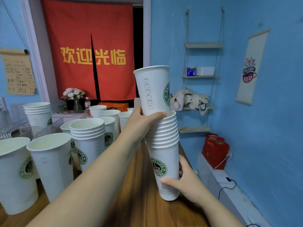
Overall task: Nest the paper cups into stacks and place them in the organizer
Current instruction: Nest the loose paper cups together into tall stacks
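- Because the stack (165,145) needs a steady base, the right hand (185,181) wraps its fingers tight round the low part, near and right, by the table (136,194).
- Left hand (141,122) clamps thumb and fingers on one cup (154,89), low down, so its bottom can slide into the stack's top.
- More cups (49,161) wait on the left, some nested already.
- Clear organizer (19,126) sits far left, ready for full stacks.
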Available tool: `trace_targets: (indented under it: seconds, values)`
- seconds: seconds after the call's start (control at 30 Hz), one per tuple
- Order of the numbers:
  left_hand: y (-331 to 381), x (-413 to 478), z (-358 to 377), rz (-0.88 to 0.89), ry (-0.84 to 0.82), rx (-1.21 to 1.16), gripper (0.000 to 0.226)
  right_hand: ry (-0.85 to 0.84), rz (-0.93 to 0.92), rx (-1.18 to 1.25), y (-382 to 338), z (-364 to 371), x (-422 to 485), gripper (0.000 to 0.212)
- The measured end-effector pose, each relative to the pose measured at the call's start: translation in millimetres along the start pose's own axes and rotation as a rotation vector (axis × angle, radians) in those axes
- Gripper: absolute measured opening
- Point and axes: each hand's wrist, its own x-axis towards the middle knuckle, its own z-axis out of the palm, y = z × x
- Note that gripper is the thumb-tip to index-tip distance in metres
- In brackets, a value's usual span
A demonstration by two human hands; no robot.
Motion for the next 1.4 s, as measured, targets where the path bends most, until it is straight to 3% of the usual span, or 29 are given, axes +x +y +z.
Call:
trace_targets:
  seconds: [0.17,0.47,0.6,0.67,0.83,0.93,1.13,1.4]
  values:
    - [-4.3,-4.9,-5.4,-0.015,0.006,-0.011,0.076,-0.008,0.018,0.017,1.8,4.9,2.3,0.077]
    - [-13.1,-15.2,-20.8,0.038,-0.063,0.047,0.054,0.010,0.014,0.035,4.4,27.5,12.9,0.066]
    - [-22.4,-29.1,-37.0,0.001,-0.108,0.222,0.067,0.016,0.023,0.052,2.0,36.3,16.3,0.063]
    - [-25.7,-39.6,-44.8,-0.002,-0.010,0.292,0.070,0.044,0.015,0.060,0.8,41.0,19.6,0.062]
    - [-40.0,-59.4,-77.6,0.310,0.533,0.772,0.056,0.120,0.013,0.065,-1.5,58.5,32.6,0.073]
    - [-44.0,-54.1,-96.3,0.384,0.702,0.958,0.055,0.146,0.010,0.064,-0.9,65.7,35.1,0.075]
    - [-45.7,-37.0,-110.1,0.194,0.687,1.027,0.065,0.147,0.015,0.059,4.3,67.8,30.8,0.081]
    - [-61.8,-35.8,-110.5,0.377,0.651,1.002,0.033,0.159,0.034,0.047,7.5,67.0,31.3,0.088]
